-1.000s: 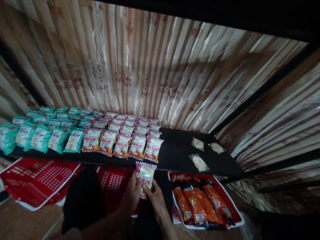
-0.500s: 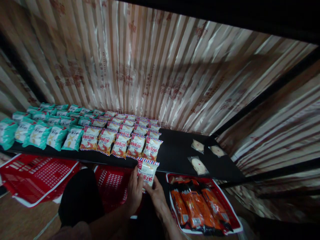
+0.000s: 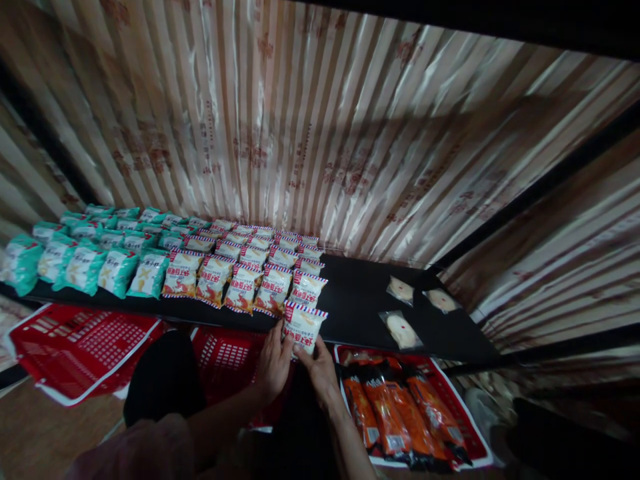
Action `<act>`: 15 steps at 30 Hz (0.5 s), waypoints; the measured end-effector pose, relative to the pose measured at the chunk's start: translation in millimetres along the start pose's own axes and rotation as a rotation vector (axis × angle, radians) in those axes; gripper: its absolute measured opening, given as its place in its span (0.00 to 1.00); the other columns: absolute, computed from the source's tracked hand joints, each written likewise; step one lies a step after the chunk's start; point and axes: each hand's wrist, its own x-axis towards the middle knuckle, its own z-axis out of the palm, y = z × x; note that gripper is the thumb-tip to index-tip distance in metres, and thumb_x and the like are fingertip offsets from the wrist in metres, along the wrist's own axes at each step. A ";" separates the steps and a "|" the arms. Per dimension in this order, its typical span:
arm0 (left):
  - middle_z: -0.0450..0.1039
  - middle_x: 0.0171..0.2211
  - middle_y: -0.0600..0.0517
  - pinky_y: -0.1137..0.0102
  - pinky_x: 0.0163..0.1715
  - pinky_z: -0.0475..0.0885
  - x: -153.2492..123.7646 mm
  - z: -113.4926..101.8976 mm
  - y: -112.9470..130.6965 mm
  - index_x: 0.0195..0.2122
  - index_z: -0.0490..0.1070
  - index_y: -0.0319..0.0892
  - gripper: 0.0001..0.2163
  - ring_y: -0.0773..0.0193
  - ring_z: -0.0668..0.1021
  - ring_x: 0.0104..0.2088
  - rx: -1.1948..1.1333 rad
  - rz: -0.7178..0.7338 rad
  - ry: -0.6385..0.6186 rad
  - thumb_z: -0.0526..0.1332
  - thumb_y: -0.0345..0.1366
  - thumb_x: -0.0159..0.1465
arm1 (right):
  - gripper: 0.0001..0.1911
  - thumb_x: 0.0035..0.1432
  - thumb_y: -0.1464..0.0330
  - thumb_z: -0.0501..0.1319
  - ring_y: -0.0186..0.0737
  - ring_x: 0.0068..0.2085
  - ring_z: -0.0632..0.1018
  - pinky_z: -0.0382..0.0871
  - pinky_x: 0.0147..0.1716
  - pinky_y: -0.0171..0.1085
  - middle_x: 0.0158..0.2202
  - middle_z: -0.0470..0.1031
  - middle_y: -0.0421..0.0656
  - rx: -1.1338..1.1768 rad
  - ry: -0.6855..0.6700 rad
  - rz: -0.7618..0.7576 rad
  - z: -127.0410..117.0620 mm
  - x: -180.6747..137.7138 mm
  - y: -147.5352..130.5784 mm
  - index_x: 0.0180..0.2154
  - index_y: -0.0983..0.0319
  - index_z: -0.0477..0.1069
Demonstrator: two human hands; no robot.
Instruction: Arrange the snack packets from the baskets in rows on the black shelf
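Note:
Between both hands I hold a small white snack bag (image 3: pixel 303 328) with a red-and-blue striped top edge and red lettering. My left hand (image 3: pixel 276 360) grips its left side; my right hand (image 3: pixel 318 370) closes on its lower right part, thumb in front. The bag is upright at the front edge of the black shelf (image 3: pixel 350 293), overlapping the view of the front row. Rows of matching white-and-orange snack bags (image 3: pixel 240 288) stand just behind it. Left of those are rows of teal snack bags (image 3: pixel 117 272).
Flat round items in clear wrappers (image 3: pixel 401 330) lie on the shelf's right part. Below, a red basket (image 3: pixel 470 427) holds orange packets (image 3: pixel 393 407). Other red baskets (image 3: pixel 80 340) stand lower left. A striped curtain (image 3: pixel 280 133) hangs behind; a dark knee (image 3: pixel 165 373) is beside my left arm.
Both hands have moved the held bag up and slightly right, closer to the front row of matching bags. The camera view has shifted a little.

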 end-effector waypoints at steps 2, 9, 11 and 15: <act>0.63 0.59 0.40 0.60 0.60 0.57 2.7 -0.9 4.6 0.57 0.61 0.37 0.23 0.56 0.65 0.59 -0.009 -0.005 -0.020 0.48 0.43 0.63 | 0.31 0.40 0.61 0.70 0.46 0.38 0.78 0.70 0.43 0.44 0.38 0.80 0.44 -0.011 0.010 -0.009 -1.8 4.6 -2.0 0.49 0.60 0.69; 0.61 0.60 0.44 0.62 0.60 0.57 11.3 -0.8 18.2 0.58 0.59 0.40 0.22 0.59 0.64 0.60 -0.095 -0.034 -0.071 0.50 0.40 0.64 | 0.28 0.40 0.60 0.70 0.45 0.40 0.78 0.69 0.45 0.45 0.39 0.80 0.44 0.014 -0.007 -0.028 -12.2 25.7 -0.7 0.45 0.60 0.70; 0.60 0.61 0.44 0.62 0.60 0.58 14.5 0.5 19.2 0.59 0.58 0.40 0.22 0.59 0.64 0.60 -0.117 -0.029 -0.075 0.51 0.40 0.65 | 0.29 0.40 0.60 0.71 0.45 0.40 0.78 0.69 0.45 0.45 0.40 0.80 0.44 0.018 -0.020 -0.025 -15.0 31.0 -0.6 0.46 0.60 0.70; 0.58 0.62 0.43 0.62 0.61 0.57 20.2 3.7 20.6 0.60 0.55 0.36 0.23 0.59 0.63 0.61 -0.100 -0.036 -0.107 0.50 0.38 0.65 | 0.33 0.39 0.61 0.71 0.44 0.39 0.78 0.69 0.45 0.45 0.40 0.79 0.43 0.018 -0.011 -0.038 -18.3 39.6 -2.2 0.49 0.59 0.69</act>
